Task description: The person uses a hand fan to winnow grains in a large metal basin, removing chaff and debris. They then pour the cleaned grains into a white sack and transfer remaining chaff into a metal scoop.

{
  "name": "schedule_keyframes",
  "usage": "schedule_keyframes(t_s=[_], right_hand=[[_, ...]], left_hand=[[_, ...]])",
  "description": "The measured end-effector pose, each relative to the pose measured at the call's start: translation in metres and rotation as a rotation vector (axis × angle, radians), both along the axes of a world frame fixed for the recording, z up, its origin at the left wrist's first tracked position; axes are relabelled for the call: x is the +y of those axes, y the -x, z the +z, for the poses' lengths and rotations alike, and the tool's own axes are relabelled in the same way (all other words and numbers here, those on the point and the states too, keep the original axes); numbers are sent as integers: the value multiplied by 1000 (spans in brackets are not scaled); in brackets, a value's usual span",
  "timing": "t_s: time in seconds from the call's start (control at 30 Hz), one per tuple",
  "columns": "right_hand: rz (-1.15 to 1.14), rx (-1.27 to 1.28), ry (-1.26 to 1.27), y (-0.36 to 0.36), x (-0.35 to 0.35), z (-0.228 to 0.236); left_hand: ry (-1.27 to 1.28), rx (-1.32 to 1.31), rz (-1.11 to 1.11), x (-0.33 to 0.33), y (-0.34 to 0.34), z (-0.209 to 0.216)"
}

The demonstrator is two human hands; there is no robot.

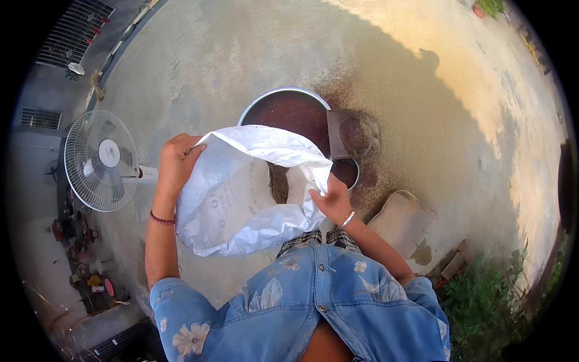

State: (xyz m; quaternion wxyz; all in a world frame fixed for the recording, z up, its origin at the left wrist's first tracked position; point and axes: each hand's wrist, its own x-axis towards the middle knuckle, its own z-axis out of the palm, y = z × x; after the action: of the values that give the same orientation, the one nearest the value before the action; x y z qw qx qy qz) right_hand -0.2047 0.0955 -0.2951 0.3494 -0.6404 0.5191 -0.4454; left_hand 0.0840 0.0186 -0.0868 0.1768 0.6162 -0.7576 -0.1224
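Sack: one, white (220, 193), in front of the person's body, between the hands, its mouth spread wide and facing up; one patch of brown, grainy matter (278, 184) shows deep inside.
Left hand: one (178, 157), closed in a pinch, thumb against fingers, on the sack's rim at the left.
Right hand: one (333, 199), thumb bent over the rim at the right, fingers mostly hidden behind the cloth; it has hold of the sack.
Wrists: two, with one dark red bead bracelet (161, 219) on the left and one pale bangle (348, 218) on the right.
Basin: one, large and round (283, 90), beyond the sack and partly covered by it, with dark red matter inside.
Bowl: one, smaller (357, 175), just right of the sack, also partly hidden.
Scoop-like box: one, brownish grey (333, 134), at the basin's right edge.
Grains: scattered, too many to count, on the floor (446, 139) around the box.
Mat: one, tan (398, 220), near the right forearm; its kind is unclear.
Fan: one, white (101, 160), left of the left hand.
Shirt: one, blue (289, 295), with two buttons plain to see.
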Motion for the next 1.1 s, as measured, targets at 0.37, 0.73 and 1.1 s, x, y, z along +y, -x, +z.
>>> schedule_keyframes(t_s=[0.37, 0.73, 1.1], right_hand=[[24, 4, -149, -7, -2, -10], [150, -138, -186, -35, 8, -14], [526, 223, -593, 4, 67, -154]], left_hand=[[90, 192, 157, 49, -21, -15], [121, 120, 408, 114, -34, -5], [-19, -99, 801, 198, -146, -124]])
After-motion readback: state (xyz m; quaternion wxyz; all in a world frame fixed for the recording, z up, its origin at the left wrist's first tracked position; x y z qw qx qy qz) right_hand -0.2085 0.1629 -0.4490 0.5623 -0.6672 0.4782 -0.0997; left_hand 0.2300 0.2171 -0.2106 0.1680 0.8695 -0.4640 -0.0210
